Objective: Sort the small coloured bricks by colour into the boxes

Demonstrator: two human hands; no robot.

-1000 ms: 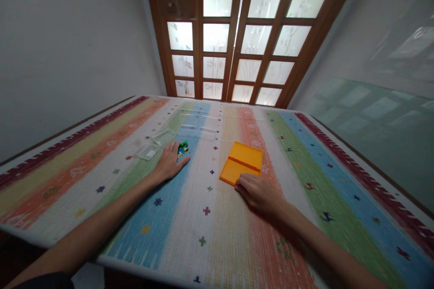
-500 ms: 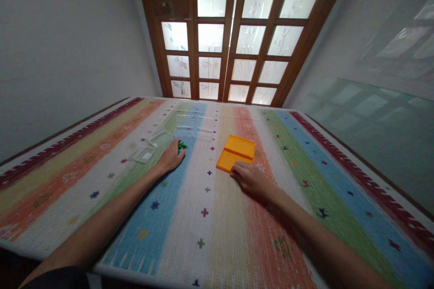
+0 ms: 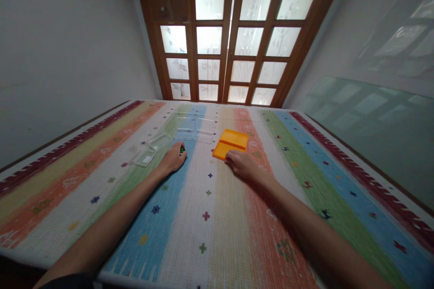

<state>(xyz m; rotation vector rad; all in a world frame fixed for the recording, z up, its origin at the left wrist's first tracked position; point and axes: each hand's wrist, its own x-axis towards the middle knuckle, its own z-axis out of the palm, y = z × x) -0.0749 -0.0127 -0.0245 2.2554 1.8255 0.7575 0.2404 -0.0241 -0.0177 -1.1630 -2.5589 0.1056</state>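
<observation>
My left hand (image 3: 173, 158) is curled around a small bunch of green pieces (image 3: 182, 149) on the blue stripe of the cloth; its fingers partly hide them. An opened orange case (image 3: 233, 137) lies flat to the right of the middle, with both halves facing up. The fingers of my right hand (image 3: 239, 162) are closed on the near edge of this case. Beyond my left hand sits an opened clear plastic box (image 3: 203, 136). A second clear box (image 3: 144, 159), with a small white patch in it, lies to the left of that hand.
A striped cloth (image 3: 190, 226) covers the table. Wooden doors with glass panes (image 3: 209, 39) stand past the far edge. Walls rise on both sides, and a greenish glass panel (image 3: 366, 122) leans at the right.
The orange case has moved a little away and to the left, together with my right hand. My left hand has closed further over the green pieces.
</observation>
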